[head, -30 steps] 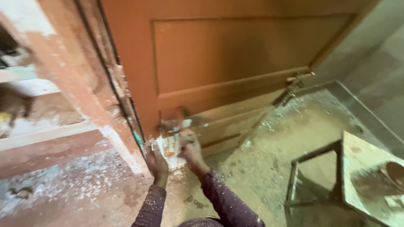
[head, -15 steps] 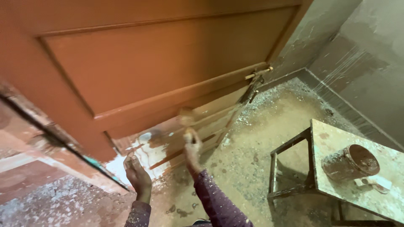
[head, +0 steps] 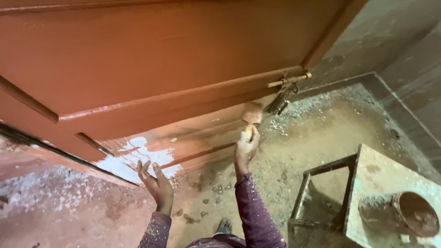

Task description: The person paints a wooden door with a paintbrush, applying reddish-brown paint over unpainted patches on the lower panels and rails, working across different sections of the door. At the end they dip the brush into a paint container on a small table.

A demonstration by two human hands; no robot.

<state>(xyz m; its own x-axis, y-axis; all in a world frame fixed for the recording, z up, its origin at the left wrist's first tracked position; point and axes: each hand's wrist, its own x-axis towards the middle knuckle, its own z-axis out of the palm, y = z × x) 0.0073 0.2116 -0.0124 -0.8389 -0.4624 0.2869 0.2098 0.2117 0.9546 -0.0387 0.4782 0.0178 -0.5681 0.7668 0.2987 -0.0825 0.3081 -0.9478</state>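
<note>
Looking down from your head cam, you see a big orange-brown door (head: pixel 183 69) filling the top and left of the view. Your right hand (head: pixel 246 146) is up near centre, fingers closed round the handle of one paintbrush (head: pixel 251 117). Brush's long axis runs roughly up and away from your hand, w/ the bristle head at the far end, touching the door's lower panel just left of the bolt. So the bristles lie beyond your fingers, toward the door; right hand is the one on it.

Your left hand (head: pixel 156 183) is lower and to the left, fingers spread open, holding nothing. It sits just below a white unpainted patch (head: pixel 138 158) on the door's bottom strip; can't tell if it touches the wood. It's well apart from the brush.

One metal slide bolt (head: pixel 288 81) hangs at the door's lower right corner. The sandy floor (head: pixel 330 124) is gritty w/ paint specks. Near right: one paint-stained stool (head: pixel 367 183) serving as a desk, w/ one round paint pot (head: pixel 415 213) on its top, well apart from both hands. Grey wall (head: pixel 404 41) at far right.

Count: 2 hands, 1 brush, 1 pot, 1 stool, 1 bolt, 1 door.
</note>
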